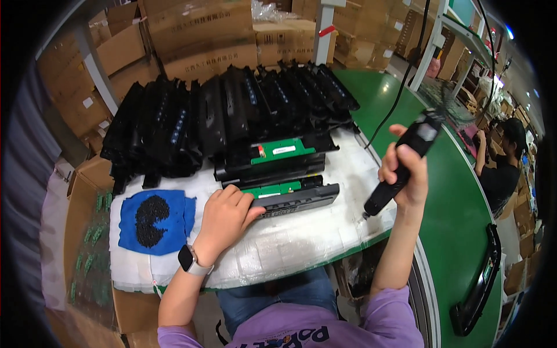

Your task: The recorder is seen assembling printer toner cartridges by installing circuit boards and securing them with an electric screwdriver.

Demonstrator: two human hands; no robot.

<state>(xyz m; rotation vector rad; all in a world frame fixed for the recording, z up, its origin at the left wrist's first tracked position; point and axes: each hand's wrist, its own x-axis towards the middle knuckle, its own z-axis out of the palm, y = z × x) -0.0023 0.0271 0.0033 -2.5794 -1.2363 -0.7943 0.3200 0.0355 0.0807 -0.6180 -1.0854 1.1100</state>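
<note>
My left hand (225, 216) grips the left end of a long black plastic panel (310, 200), with the thumb along its front side. A green circuit board (272, 191) shows behind the panel's upper edge. My right hand (411, 171) is wrapped round a black electric screwdriver (419, 136), raised right of the panel. Its tip (365, 216) slants down to the left, apart from the panel. Just behind lies another black housing (272, 170) with a green board (290, 151). Left of my left hand, a heap of small black screws (152, 220) rests on a blue cloth (188, 216).
Several black housings (226, 110) are stacked along the back of the white padded worktop (313, 243). A cable (400, 95) hangs at the right. One curved black part (481, 284) lies on the green surface (441, 232). Cardboard boxes (203, 35) stand behind; a person (502, 162) sits far right.
</note>
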